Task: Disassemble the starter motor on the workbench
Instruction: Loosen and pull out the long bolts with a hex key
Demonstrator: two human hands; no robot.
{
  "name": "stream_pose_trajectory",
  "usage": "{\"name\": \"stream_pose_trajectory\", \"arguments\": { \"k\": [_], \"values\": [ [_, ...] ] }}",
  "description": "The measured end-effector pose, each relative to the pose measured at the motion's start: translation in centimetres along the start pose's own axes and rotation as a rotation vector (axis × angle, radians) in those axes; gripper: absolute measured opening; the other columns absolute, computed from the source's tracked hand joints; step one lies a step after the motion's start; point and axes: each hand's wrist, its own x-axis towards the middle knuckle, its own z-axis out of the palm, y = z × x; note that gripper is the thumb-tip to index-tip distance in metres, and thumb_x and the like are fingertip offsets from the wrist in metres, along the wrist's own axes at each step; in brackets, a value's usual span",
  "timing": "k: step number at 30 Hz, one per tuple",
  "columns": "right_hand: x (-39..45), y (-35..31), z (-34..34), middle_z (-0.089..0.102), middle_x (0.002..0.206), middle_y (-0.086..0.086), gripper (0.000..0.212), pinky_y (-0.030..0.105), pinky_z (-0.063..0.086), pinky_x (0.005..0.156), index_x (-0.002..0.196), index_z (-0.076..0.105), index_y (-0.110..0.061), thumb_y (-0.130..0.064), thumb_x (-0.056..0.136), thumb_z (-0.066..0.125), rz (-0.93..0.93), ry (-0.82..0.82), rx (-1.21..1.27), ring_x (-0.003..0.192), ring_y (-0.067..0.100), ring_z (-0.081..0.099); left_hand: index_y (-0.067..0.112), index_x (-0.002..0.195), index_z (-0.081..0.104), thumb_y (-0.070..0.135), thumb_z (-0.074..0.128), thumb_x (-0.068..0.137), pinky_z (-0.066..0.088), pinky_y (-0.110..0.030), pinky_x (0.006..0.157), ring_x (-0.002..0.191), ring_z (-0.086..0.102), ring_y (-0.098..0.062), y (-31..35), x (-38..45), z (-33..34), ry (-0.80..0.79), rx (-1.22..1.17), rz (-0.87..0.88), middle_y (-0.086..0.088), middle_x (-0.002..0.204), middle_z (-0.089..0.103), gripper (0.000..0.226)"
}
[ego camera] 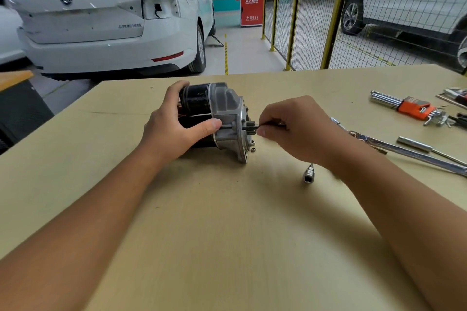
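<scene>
The starter motor [222, 111] lies on its side on the pale wooden workbench [227, 222], black body to the left, grey aluminium nose housing to the right. My left hand [174, 124] grips the black body, thumb against the housing. My right hand [293, 126] pinches a thin dark tool [252, 127] whose tip sits at a long bolt on the housing face. A small nut [253, 150] lies on the bench by the housing's lower edge.
A chrome socket [308, 174] lies loose near my right wrist. To the right are a long ratchet handle [404, 151], an extension bar [417, 144] and an orange-held hex key set [409, 108]. White cars and a yellow mesh fence stand beyond the bench.
</scene>
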Motion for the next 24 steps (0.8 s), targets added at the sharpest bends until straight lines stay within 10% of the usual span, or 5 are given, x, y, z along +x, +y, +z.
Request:
{"name": "stream_pose_trajectory", "arguments": {
  "k": [7, 16, 24],
  "values": [
    [-0.1, -1.0, -0.4, 0.070, 0.080, -0.010, 0.010, 0.036, 0.033, 0.078, 0.093, 0.073, -0.032, -0.039, 0.095, 0.066, -0.054, 0.113, -0.289, 0.094, 0.020, 0.051, 0.048, 0.147, 0.033, 0.084, 0.071, 0.058, 0.050, -0.052, 0.107, 0.120, 0.060, -0.019, 0.0, 0.0, 0.0, -0.001, 0.005, 0.003, 0.017, 0.127, 0.058, 0.104],
    [0.1, -0.9, -1.4, 0.056, 0.100, 0.006, 0.025, 0.040, 0.049, 0.083, 0.099, 0.075, -0.010, -0.027, 0.102, 0.056, -0.023, -0.130, -0.205, 0.089, 0.021, 0.054, 0.048, 0.148, 0.032, 0.083, 0.064, 0.067, 0.046, -0.053, 0.109, 0.123, 0.059, -0.021, -0.2, 0.0, 0.2, 0.015, 0.005, 0.026, 0.013, 0.129, 0.061, 0.094],
    [-0.2, -1.2, -1.4, 0.063, 0.104, -0.017, 0.013, 0.040, 0.035, 0.084, 0.091, 0.073, -0.031, -0.041, 0.094, 0.066, -0.030, 0.015, -0.384, 0.100, 0.019, 0.049, 0.047, 0.144, 0.040, 0.078, 0.053, 0.084, 0.049, -0.051, 0.107, 0.115, 0.065, -0.016, -1.0, 0.4, 0.5, 0.063, -0.068, 0.045, 0.023, 0.120, 0.067, 0.068]
  ]
}}
